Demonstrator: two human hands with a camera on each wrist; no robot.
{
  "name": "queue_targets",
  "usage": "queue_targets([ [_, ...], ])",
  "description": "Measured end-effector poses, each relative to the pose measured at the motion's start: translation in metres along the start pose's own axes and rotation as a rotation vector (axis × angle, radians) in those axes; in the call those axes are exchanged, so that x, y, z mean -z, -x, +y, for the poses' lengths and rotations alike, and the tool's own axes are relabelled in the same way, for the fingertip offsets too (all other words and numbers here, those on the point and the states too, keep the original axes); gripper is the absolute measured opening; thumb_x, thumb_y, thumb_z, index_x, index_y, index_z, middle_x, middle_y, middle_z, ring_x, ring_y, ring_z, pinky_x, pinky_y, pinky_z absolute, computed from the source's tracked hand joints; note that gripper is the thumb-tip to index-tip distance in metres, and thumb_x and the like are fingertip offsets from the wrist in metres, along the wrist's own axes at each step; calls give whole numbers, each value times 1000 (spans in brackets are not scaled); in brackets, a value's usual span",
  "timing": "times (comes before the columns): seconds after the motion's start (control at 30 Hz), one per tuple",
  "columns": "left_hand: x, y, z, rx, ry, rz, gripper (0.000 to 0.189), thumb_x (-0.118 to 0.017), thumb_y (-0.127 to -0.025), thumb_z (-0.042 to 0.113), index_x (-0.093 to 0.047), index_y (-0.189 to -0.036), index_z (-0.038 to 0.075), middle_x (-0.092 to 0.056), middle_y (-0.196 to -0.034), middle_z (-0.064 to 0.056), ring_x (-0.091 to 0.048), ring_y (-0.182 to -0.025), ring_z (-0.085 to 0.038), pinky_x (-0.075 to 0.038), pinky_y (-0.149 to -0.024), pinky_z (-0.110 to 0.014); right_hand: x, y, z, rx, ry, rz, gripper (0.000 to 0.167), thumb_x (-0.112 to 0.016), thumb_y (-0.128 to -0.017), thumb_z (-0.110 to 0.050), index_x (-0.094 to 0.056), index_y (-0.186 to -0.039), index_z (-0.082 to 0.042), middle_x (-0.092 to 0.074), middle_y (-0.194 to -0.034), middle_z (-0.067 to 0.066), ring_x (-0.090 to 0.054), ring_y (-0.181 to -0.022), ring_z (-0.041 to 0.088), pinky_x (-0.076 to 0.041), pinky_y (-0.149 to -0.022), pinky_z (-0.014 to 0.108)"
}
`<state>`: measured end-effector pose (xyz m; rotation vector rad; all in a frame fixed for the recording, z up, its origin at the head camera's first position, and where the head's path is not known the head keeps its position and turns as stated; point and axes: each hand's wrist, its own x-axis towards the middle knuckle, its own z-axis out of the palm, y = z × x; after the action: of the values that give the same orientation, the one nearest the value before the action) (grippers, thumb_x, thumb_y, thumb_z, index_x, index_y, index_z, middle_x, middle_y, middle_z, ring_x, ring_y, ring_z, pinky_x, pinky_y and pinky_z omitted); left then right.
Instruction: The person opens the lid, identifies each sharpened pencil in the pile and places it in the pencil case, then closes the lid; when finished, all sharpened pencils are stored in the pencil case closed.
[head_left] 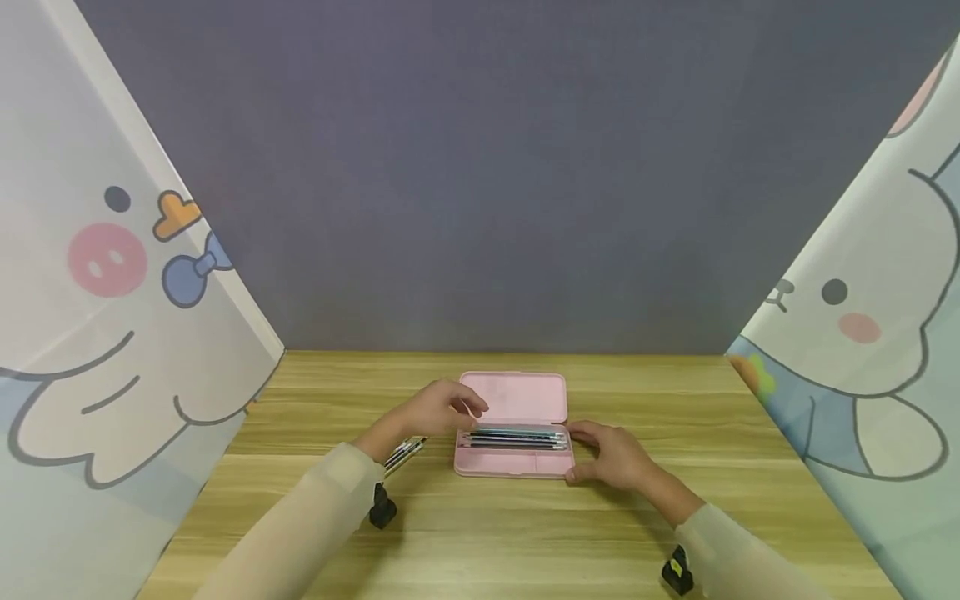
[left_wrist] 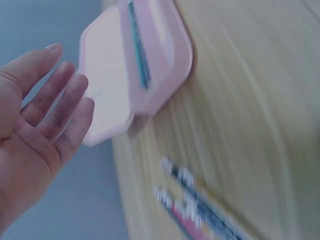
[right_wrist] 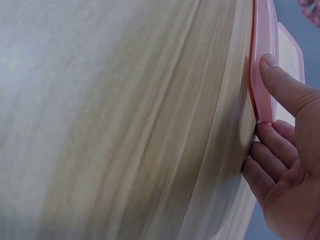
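A pink pencil case (head_left: 517,463) lies on the table with its lid (head_left: 517,396) folded back behind it. Several pencils (head_left: 513,437) lie side by side in its long rear compartment. My left hand (head_left: 438,407) hovers at the case's left side, its fingers loosely bent; the left wrist view shows an empty palm (left_wrist: 35,130). My right hand (head_left: 618,457) holds the case's right end, the thumb (right_wrist: 285,82) against its side and the fingers about the corner. More pencils (head_left: 405,454) lie on the table beside my left wrist, partly hidden by the sleeve.
The wood-grain table (head_left: 510,533) ends at a dark grey panel (head_left: 495,183) behind. Side panels printed with cartoon animals flank it, one on the left (head_left: 150,350) and one on the right (head_left: 862,250). A black wrist device (head_left: 382,507) hangs under the left sleeve.
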<state>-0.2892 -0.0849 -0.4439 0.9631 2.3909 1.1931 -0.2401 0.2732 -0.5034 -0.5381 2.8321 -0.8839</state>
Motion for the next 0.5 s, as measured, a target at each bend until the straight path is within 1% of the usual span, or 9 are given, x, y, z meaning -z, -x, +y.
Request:
queue_targets([
  [0.07,11,14,-4,6,22,19,30,-72,-94,8,-71,-122,-3,-72,-114,-22,-71,-100,-30,-57,-86,-31,0,0,0,4,1,-2,85,-91,-69,-53,-62,-140,-16,-71,-132,4,-63,-127,31,-47,-105,57],
  [0.17,25,34,-13,31,49,51,30,-73,-95,12,-72,-122,-1,-71,-116,-25,-70,-102,-33,-57,-87,-31,-1,1,1,3,-2,0,85,-91,-68,-52,-62,-140,-16,-71,-131,4,-63,-127,31,-47,-105,58],
  [0.23,33,47,-20,60,71,73,29,-74,-95,13,-73,-121,1,-71,-116,-25,-70,-102,-31,-56,-86,-30,-2,1,1,-2,-9,0,84,-92,-69,-51,-62,-139,-16,-71,-132,4,-64,-127,31,-46,-105,57],
  [0.3,40,59,-28,86,89,95,27,-73,-94,10,-73,-120,1,-71,-115,-25,-70,-102,-30,-56,-85,-29,-2,1,2,-5,-22,0,83,-92,-69,-50,-62,-139,-16,-71,-132,5,-64,-126,30,-46,-106,57],
  [0.37,45,71,-37,106,92,110,27,-73,-94,8,-73,-119,-1,-71,-114,-25,-69,-101,-29,-56,-84,-28,-2,2,1,-7,-31,-1,83,-92,-69,-49,-63,-139,-16,-70,-132,6,-65,-126,30,-46,-106,57],
  [0.5,53,91,-57,140,90,108,30,-71,-94,7,-70,-120,-7,-71,-113,-25,-68,-98,-24,-55,-83,-27,-1,1,0,-18,-38,0,84,-92,-69,-49,-63,-139,-15,-70,-132,6,-65,-125,30,-46,-106,56],
])
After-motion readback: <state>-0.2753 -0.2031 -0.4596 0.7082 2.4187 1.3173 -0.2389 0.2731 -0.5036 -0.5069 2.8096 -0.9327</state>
